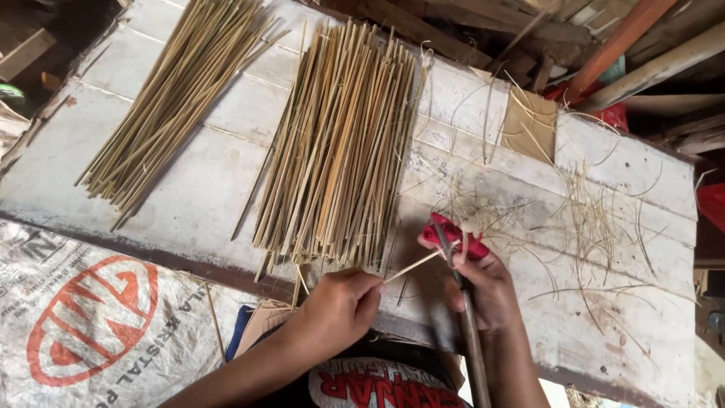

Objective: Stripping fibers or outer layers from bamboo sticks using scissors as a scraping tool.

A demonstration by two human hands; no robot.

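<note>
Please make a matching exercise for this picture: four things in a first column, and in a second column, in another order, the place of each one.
Things:
1. thin bamboo stick
2. red cloth
3. middle bundle of bamboo strips
4. cardboard piece

Places:
A. flat on the white board, right of the middle bundle
B. pinched in the left hand
C. on the board, just above both hands
D. around the fingers of the right hand

Pairs: 1-B, 2-D, 3-C, 4-A
</note>
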